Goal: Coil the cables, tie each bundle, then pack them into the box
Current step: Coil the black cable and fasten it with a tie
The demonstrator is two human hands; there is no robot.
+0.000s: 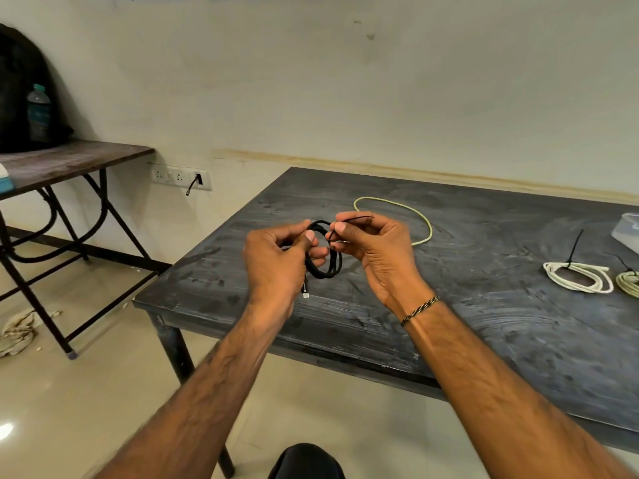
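The black cable [326, 257] is hanging coiled above the desk [484, 323], a thin black tie [358, 218] crossing its top. The white bundle [577, 277] (tied) is lying right; the yellow-green cable [415, 216] is lying loose behind.

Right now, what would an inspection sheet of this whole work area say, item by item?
Surface: dark scuffed table.
Job's things: black cable coil held over the table; white tied bundle; pale green bundle at the frame edge; clear box, partly out of view.
Clutter: nothing seen.
Grippers: left hand grips the coil; right hand pinches a black tie.
Cables: loose yellow-green cable lying uncoiled.
Surroundings: side table with backpack and bottle; wall sockets; rag on the floor.
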